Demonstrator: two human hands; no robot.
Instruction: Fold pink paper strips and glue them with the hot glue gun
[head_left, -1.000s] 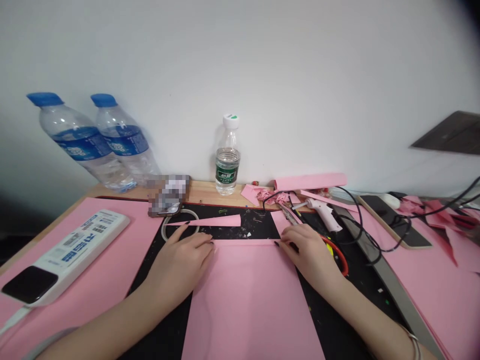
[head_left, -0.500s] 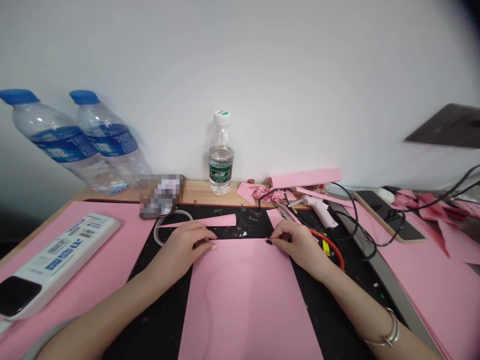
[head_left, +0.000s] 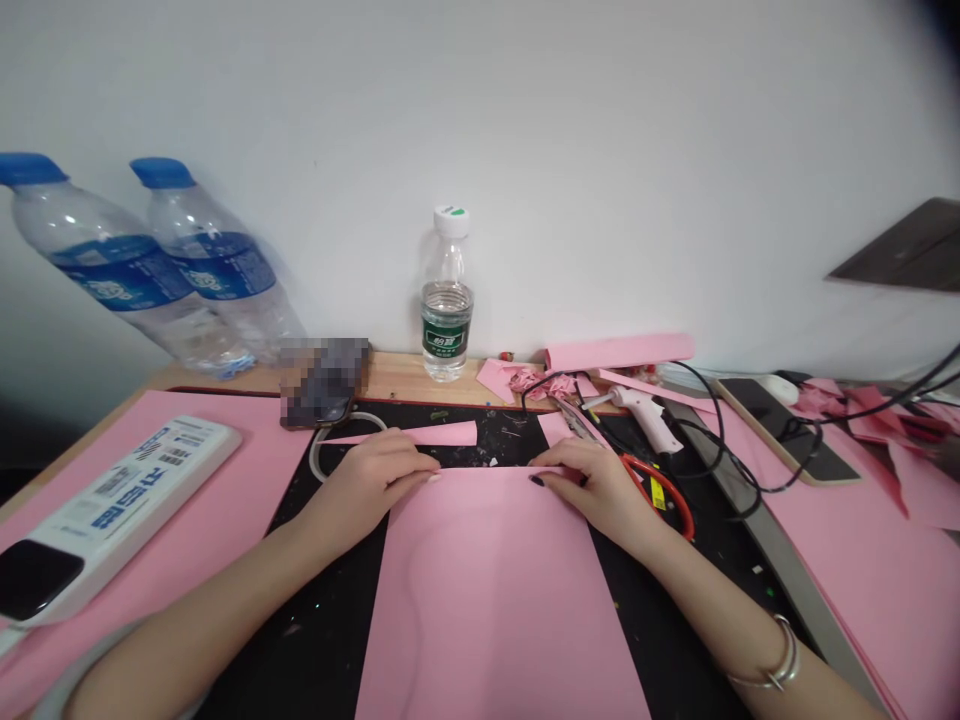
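Note:
A long sheet of pink paper (head_left: pixel 499 590) lies in front of me on the black mat (head_left: pixel 315 620). Its far edge looks narrowly turned up or folded. At the far left corner my left hand (head_left: pixel 382 475) pinches this edge between thumb and fingers. My right hand (head_left: pixel 585 485) is closed on the same edge near the far right corner. Beyond my left hand lies a narrow, pointed pink paper strip (head_left: pixel 446 434). Scissors with orange-red handles (head_left: pixel 684 510) are partly hidden behind my right hand.
A pink glue gun (head_left: pixel 646 418) with a black cable lies at back right, near a phone (head_left: pixel 787 430). A small water bottle (head_left: pixel 447 310) stands by the wall. Large bottles (head_left: pixel 217 265) lean at left, above a white power bank-like device (head_left: pixel 127 515). Pink scraps (head_left: pixel 885 410) crowd the right.
Both hands keep hold of the paper's far edge. My right fingers have shifted slightly left and lie more over the edge. The view has tilted a little.

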